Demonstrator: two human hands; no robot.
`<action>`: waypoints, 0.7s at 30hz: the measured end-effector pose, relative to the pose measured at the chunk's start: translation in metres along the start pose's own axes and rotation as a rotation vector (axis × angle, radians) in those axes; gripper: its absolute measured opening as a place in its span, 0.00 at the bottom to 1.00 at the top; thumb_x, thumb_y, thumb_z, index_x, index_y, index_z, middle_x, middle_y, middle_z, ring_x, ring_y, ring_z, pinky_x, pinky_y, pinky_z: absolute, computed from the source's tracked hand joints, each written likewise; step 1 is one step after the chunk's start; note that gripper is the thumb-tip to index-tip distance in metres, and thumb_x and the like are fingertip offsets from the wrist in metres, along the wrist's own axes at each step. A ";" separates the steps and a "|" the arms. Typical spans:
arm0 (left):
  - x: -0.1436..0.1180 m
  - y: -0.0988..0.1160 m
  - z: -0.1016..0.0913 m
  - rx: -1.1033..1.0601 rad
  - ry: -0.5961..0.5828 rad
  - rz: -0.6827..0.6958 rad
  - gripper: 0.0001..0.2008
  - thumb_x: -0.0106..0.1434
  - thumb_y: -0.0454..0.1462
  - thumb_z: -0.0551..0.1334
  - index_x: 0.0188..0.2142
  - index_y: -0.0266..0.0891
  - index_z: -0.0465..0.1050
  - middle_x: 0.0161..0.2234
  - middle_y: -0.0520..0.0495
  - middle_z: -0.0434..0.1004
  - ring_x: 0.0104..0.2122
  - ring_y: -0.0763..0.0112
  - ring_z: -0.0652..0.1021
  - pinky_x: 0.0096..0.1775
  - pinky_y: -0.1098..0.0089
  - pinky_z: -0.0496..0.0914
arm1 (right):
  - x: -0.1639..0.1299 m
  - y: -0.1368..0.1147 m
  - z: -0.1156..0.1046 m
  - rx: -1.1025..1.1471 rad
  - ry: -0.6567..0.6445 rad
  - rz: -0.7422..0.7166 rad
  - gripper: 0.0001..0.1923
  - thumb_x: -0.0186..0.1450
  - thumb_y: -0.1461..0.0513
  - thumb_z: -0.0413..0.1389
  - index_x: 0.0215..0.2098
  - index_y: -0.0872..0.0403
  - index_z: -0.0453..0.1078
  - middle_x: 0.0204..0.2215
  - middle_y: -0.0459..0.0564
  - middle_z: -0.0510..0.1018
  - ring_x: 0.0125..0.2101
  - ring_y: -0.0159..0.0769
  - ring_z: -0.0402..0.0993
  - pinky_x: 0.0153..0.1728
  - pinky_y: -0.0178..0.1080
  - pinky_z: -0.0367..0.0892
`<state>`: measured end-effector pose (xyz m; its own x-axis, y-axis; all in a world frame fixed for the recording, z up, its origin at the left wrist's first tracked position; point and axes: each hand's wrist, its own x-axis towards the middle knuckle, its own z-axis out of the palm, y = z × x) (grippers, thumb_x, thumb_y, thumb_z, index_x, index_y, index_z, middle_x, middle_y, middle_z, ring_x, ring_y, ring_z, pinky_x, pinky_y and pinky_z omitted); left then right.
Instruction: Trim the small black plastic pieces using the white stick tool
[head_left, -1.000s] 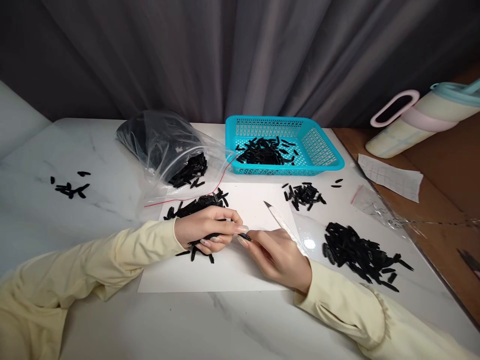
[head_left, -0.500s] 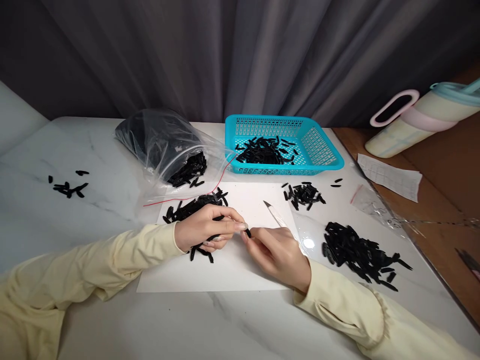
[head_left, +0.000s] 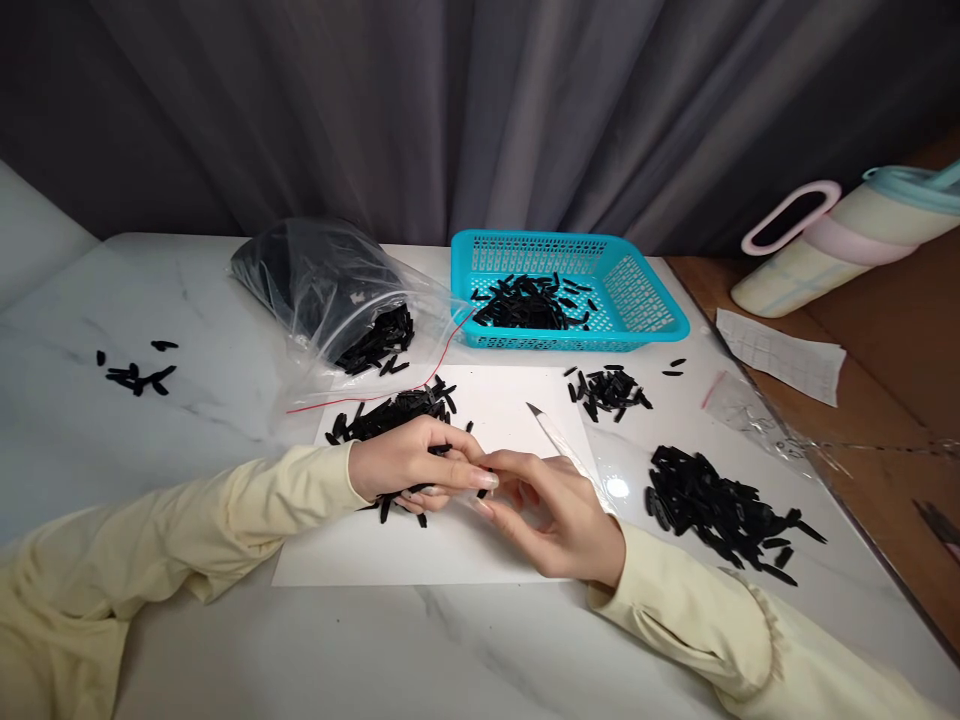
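My left hand [head_left: 409,465] rests on a white paper sheet [head_left: 450,545], closed over several small black plastic pieces [head_left: 390,412] from the pile beside it. Its fingertips pinch one black piece [head_left: 484,472]. My right hand [head_left: 559,515] lies palm-side up next to it, fingers curled, thumb and forefinger touching that same piece. A thin craft knife [head_left: 551,432] sticks out from my right hand, blade pointing up and left over the paper. Its handle is hidden by the hand.
A turquoise basket [head_left: 652,310] with black pieces stands at the back. A clear bag [head_left: 315,280] of pieces lies to its left. More black piles lie at the right [head_left: 720,510], centre [head_left: 607,388] and far left [head_left: 135,375]. A bottle [head_left: 847,240] and a paper slip [head_left: 780,355] sit on the wooden surface at right.
My right hand has turned and opened its fingers upward while its thumb and forefinger closed on the piece at my left fingertips. The knife tip has stayed in place.
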<state>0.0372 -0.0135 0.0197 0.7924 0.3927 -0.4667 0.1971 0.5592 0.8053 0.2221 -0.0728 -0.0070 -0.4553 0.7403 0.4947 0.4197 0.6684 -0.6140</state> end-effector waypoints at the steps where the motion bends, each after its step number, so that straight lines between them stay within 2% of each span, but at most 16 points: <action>1: 0.000 0.000 0.000 -0.003 -0.001 -0.003 0.12 0.53 0.41 0.66 0.27 0.33 0.68 0.12 0.61 0.53 0.09 0.86 0.54 0.11 0.82 0.48 | 0.000 0.000 0.001 -0.017 0.016 -0.014 0.11 0.64 0.63 0.53 0.45 0.55 0.61 0.22 0.43 0.72 0.17 0.26 0.63 0.20 0.29 0.62; 5: -0.001 0.002 -0.002 -0.036 -0.019 -0.031 0.10 0.54 0.39 0.65 0.29 0.34 0.70 0.11 0.61 0.53 0.09 0.86 0.53 0.11 0.82 0.48 | 0.000 -0.001 0.002 -0.086 0.117 -0.052 0.08 0.64 0.63 0.54 0.42 0.55 0.63 0.20 0.42 0.72 0.16 0.25 0.64 0.19 0.29 0.61; 10: -0.001 0.002 -0.005 -0.121 -0.018 -0.056 0.08 0.55 0.38 0.65 0.32 0.34 0.71 0.10 0.61 0.53 0.09 0.86 0.52 0.10 0.84 0.47 | -0.001 -0.002 0.004 -0.154 0.240 -0.071 0.06 0.64 0.66 0.55 0.39 0.54 0.64 0.23 0.44 0.76 0.17 0.25 0.67 0.21 0.30 0.64; 15: 0.000 0.001 -0.005 -0.203 0.001 -0.043 0.07 0.54 0.36 0.65 0.32 0.33 0.72 0.10 0.60 0.54 0.08 0.87 0.52 0.10 0.84 0.46 | -0.002 -0.001 0.006 -0.146 0.293 -0.106 0.05 0.63 0.68 0.56 0.35 0.54 0.65 0.23 0.46 0.78 0.20 0.29 0.72 0.22 0.31 0.66; 21: 0.001 0.000 -0.004 -0.213 0.037 -0.043 0.08 0.53 0.35 0.65 0.31 0.32 0.73 0.11 0.60 0.56 0.08 0.87 0.54 0.10 0.84 0.47 | -0.002 0.001 0.008 -0.100 0.335 -0.122 0.06 0.61 0.69 0.58 0.32 0.55 0.65 0.20 0.47 0.77 0.19 0.30 0.73 0.20 0.31 0.66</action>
<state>0.0358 -0.0100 0.0174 0.7635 0.3898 -0.5149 0.1005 0.7159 0.6910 0.2174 -0.0746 -0.0136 -0.2316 0.6259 0.7447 0.4607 0.7448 -0.4827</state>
